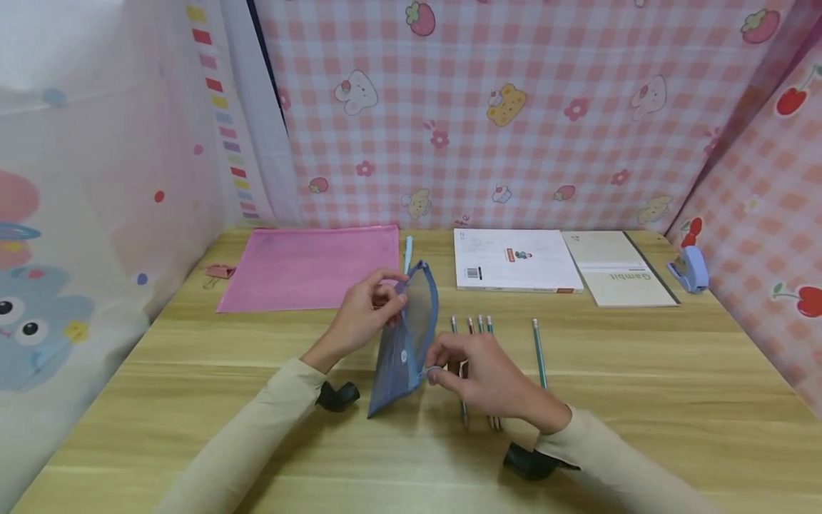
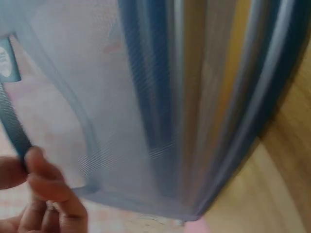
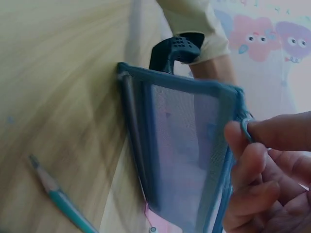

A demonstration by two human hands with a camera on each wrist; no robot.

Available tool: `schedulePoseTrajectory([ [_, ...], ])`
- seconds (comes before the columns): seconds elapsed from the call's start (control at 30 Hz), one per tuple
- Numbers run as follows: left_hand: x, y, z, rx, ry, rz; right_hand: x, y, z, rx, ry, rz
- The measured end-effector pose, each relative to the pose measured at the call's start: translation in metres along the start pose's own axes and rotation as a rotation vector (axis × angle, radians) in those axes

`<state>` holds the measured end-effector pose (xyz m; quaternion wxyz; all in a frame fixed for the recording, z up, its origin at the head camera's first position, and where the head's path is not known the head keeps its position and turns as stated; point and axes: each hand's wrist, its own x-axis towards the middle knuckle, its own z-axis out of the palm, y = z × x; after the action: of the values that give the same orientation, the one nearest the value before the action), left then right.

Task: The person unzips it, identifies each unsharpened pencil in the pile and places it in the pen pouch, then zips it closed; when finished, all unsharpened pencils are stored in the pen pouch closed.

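A blue mesh zip pouch (image 1: 393,364) stands on edge on the table between the hands, its zipped top gaping apart in the head view. My left hand (image 1: 367,314) pinches its far top corner between thumb and fingers. At the near end, my right hand (image 1: 488,375) pinches the looped zipper pull (image 3: 247,130). Blurred yellow and grey strips show through the mesh in the left wrist view; I cannot tell what they are. Several pencils lie right of the pouch, partly hidden by the right hand; one green pencil (image 1: 539,350) lies farther right.
Behind lie a pink pouch (image 1: 315,271), a pink binder clip (image 1: 220,270), a light blue pen (image 1: 408,250), a white book (image 1: 514,260) and a beige notebook (image 1: 619,275). A small purple stapler-like device (image 1: 692,269) stands near the right edge. Fabric walls surround the table.
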<state>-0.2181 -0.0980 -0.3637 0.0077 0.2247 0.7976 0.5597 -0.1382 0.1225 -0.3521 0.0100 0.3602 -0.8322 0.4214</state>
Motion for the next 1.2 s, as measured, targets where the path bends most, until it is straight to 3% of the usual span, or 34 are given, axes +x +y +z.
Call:
schedulePoseTrajectory([
  [0.2,-0.023,0.013,0.001,0.261,-0.232,0.109,0.007,0.002,-0.004,0.035,-0.017,0.048],
  [0.33,-0.050,0.022,0.002,0.381,-0.289,0.181,0.008,0.001,0.001,0.007,0.034,0.088],
  [0.47,-0.076,0.029,0.009,0.574,-0.216,0.263,0.009,-0.005,0.005,0.013,0.080,0.148],
  [0.63,-0.086,0.037,0.017,0.932,0.045,0.496,0.012,-0.010,0.004,0.172,0.079,0.254],
  [0.73,-0.086,0.039,0.021,1.022,0.172,0.629,0.015,-0.010,0.003,0.298,0.068,0.303],
  [0.83,-0.087,0.040,0.024,1.054,0.252,0.734,0.017,-0.011,0.003,0.319,0.086,0.316],
  [1.03,-0.090,0.045,0.022,1.074,0.318,0.873,0.032,-0.007,0.005,0.195,0.184,0.295],
  [1.1,-0.092,0.045,0.018,1.090,0.308,0.902,0.039,-0.001,0.004,0.158,0.223,0.302],
  [1.2,-0.100,0.042,0.004,1.102,0.220,0.923,0.046,0.013,-0.002,0.087,0.283,0.311],
])
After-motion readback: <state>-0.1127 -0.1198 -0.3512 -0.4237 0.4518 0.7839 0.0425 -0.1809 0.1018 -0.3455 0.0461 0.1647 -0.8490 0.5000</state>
